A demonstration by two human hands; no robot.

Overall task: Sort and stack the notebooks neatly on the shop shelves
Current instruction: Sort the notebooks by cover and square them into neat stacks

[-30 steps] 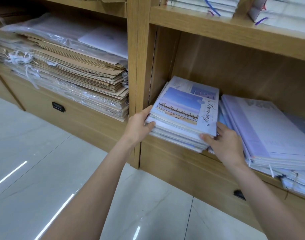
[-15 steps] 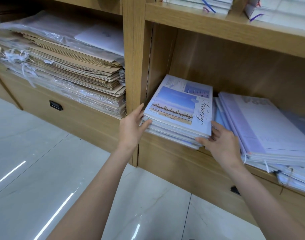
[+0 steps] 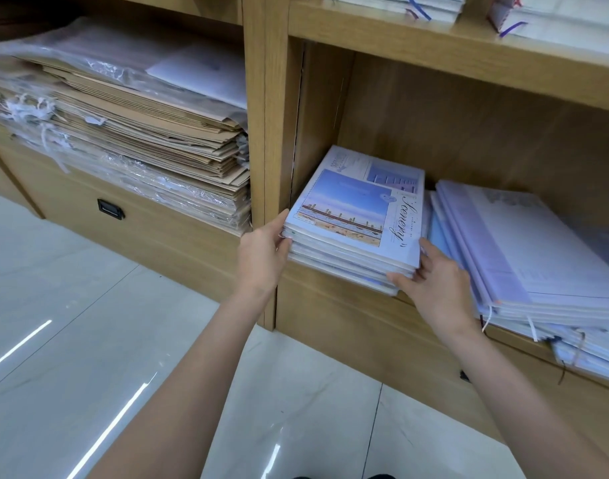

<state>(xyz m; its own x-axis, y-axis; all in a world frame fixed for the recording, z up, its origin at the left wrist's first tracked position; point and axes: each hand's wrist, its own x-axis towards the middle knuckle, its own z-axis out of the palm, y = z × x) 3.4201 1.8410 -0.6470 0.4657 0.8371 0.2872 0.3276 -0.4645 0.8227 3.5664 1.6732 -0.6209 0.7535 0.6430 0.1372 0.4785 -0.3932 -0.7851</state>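
Wooden shop shelves (image 3: 451, 53) over glossy tiled floor (image 3: 71, 340): kraft bags (image 3: 140, 133) stacked at left, lilac notebook pile (image 3: 538, 257) at right. Between them, the Scenery notebook stack (image 3: 358, 216) sits in the lower bay. Left hand (image 3: 261, 261) & right hand (image 3: 434, 281) grip its front corners. Prob. heavy, slick covers; best held low, both sides.

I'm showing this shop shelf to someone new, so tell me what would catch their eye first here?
First, the stack of notebooks with a seaside photo cover marked "Scenery", at the left end of the lower wooden shelf, gripped at its front corners by the left hand and right hand. Beside it on the right lies a wider pile of lilac notebooks. In the left bay sits a thick heap of brown paper bags in plastic wrap.
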